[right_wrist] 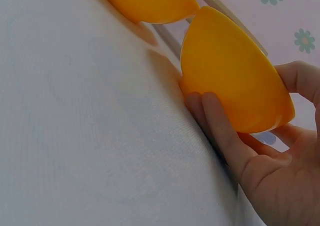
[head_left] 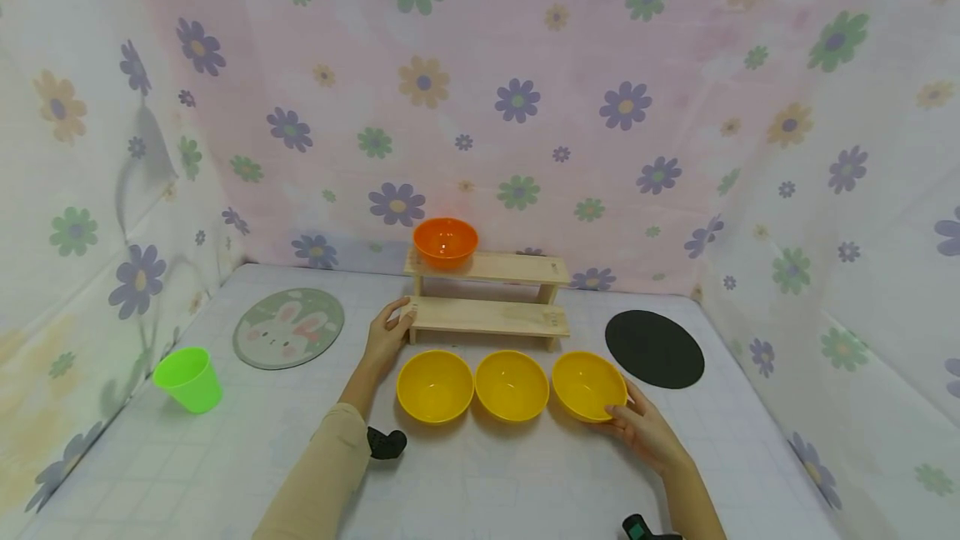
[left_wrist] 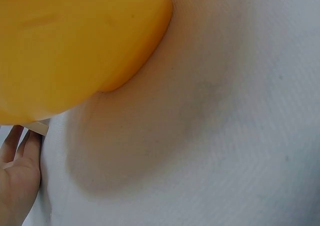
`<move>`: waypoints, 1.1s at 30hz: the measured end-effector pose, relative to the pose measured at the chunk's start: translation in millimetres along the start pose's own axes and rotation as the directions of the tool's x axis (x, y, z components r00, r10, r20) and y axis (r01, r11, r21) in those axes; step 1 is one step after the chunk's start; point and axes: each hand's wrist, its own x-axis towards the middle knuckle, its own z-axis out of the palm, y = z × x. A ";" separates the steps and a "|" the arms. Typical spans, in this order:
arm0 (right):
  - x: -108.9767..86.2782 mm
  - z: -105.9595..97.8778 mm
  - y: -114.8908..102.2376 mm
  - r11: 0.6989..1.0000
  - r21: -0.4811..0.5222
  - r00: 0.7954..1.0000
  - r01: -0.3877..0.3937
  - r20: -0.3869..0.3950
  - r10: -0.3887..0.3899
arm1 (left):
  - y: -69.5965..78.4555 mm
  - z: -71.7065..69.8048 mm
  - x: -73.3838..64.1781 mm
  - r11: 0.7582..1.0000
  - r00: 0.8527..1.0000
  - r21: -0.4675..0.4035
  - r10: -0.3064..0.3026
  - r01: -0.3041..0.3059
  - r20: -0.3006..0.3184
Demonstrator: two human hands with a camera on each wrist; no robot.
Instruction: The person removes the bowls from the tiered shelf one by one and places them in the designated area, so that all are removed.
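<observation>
Head view: right hand (head_left: 647, 427) grips the right-end yellow bowl (head_left: 588, 387) on the worktop (head_left: 517, 490), mouth upward.
Left hand (head_left: 386, 336) grips the left end of the wooden shelf (head_left: 483, 317), long axis running left to right. Left wrist view: another yellow bowl (left_wrist: 75, 51) partly covers the shelf's edge. Right wrist view: digits contact opposite sides of the held bowl.

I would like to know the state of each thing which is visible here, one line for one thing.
Wooden stand: standing upright.
Orange bowl: upright, empty, resting on the stand.
Left yellow bowl: upright, empty.
Middle yellow bowl: upright, empty.
Right yellow bowl: empty, held.
Green cup: upright, contents not clear.
Rabbit mat: flat.
Black mat: flat.
Left grip: touching the stand's left end.
Right grip: holding the right yellow bowl.
</observation>
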 end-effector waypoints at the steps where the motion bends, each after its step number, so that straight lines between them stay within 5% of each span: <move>1: 0.4 -0.2 0.4 1.000 -0.003 1.000 0.001 0.002 -0.001 | -0.2 0.1 0.3 1.000 1.000 0.000 -0.001 0.001 -0.001; 23: 1.5 -2.0 0.8 1.000 -0.008 0.996 -0.011 0.086 0.011 | 0.7 -0.1 0.1 1.000 1.000 0.014 -0.001 0.001 -0.004; 28: 1.4 -3.1 -5.2 0.982 -0.189 0.999 0.002 0.035 0.005 | 0.1 -0.2 0.9 1.000 1.000 0.017 0.003 -0.003 -0.005; 33: -0.4 -4.4 -16.1 0.900 -0.434 0.992 0.037 -0.091 -0.084 | 0.6 0.1 0.8 1.000 1.000 0.018 -0.001 0.001 -0.003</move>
